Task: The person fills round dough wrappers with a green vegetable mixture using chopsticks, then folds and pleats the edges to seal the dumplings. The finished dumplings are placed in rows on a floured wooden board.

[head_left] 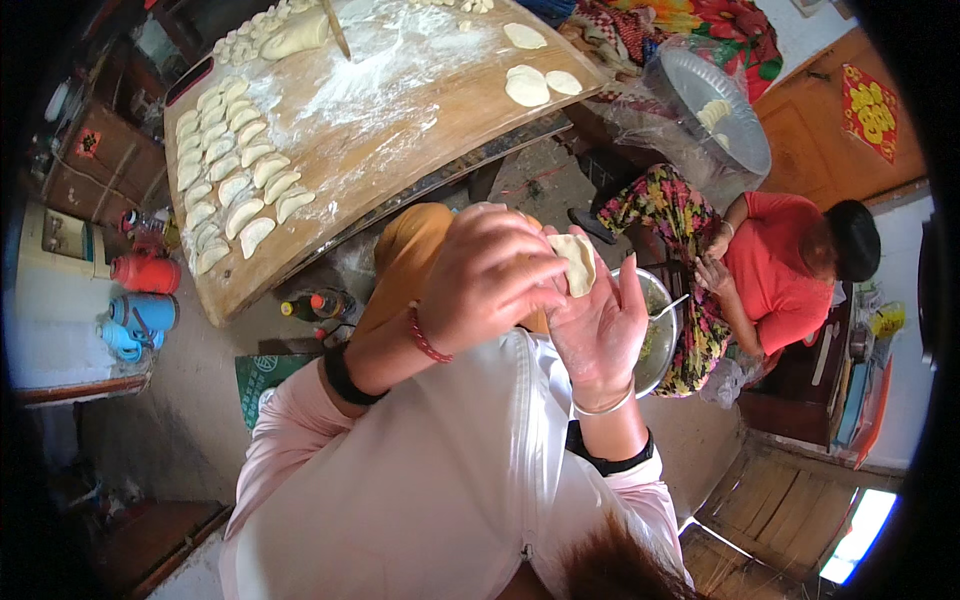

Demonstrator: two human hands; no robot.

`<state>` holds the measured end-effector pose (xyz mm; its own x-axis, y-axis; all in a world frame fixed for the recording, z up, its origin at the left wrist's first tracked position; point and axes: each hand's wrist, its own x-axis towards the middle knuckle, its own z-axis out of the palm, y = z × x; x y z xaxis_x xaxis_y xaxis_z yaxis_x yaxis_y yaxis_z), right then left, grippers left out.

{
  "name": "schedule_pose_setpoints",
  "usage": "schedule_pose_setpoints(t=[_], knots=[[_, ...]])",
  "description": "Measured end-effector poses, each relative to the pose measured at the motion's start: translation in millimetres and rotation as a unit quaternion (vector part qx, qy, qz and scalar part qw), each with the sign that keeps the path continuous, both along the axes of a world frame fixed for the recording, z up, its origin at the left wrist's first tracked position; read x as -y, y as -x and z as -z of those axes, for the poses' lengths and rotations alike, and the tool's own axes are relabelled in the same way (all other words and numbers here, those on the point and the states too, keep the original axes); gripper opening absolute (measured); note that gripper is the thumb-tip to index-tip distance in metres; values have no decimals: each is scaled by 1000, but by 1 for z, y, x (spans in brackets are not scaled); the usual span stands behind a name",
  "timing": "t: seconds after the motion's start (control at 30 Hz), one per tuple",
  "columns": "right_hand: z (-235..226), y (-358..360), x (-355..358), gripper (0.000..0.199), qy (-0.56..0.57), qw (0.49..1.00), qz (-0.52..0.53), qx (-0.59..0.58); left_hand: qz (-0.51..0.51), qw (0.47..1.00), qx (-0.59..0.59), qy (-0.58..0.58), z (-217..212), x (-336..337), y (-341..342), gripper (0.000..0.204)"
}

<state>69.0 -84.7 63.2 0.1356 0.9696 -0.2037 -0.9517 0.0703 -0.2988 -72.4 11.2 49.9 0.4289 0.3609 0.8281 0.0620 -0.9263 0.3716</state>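
Note:
A pale folded dumpling (pixel 576 263) lies across the fingers of my right hand (pixel 602 325), palm turned up, in front of my chest. My left hand (pixel 500 262) is curled, its thumb and fingertips at the dumpling's left edge, so both hands hold it. Just right of my right hand sits a metal bowl (pixel 674 352) with greenish filling and a white-handled utensil (pixel 670 307), partly hidden by that hand. Rows of dumplings (pixel 238 190) rest on the left side of the floured wooden board (pixel 400 150). Three flat round wrappers (pixel 527 87) lie at its right.
A rolling pin (pixel 336 30) and a dough roll (pixel 297 38) are at the board's far side. A co-worker (pixel 790 265) sits at the right, hands together, near a large round metal tray (pixel 755 140). Bottles (pixel 325 303) stand below the board; thermos flasks (pixel 145 312) are at left.

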Motion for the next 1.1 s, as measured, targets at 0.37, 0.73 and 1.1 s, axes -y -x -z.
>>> schedule_pose_setpoints(t=[0.37, 0.73, 1.1], knots=[[-20, 15, 21, 59, -55, 995, 82, 17, -41, 998, 36, 1, -6, 32, -30, 24], [2, -2, 16, 51, -23, 997, 71, -24, -21, 999, -33, 2, 7, 28, -34, 22], [20, -29, 6, 57, -2, 999, 6, -52, 4, 998, -52, 40, 16, 9, -40, 25]])
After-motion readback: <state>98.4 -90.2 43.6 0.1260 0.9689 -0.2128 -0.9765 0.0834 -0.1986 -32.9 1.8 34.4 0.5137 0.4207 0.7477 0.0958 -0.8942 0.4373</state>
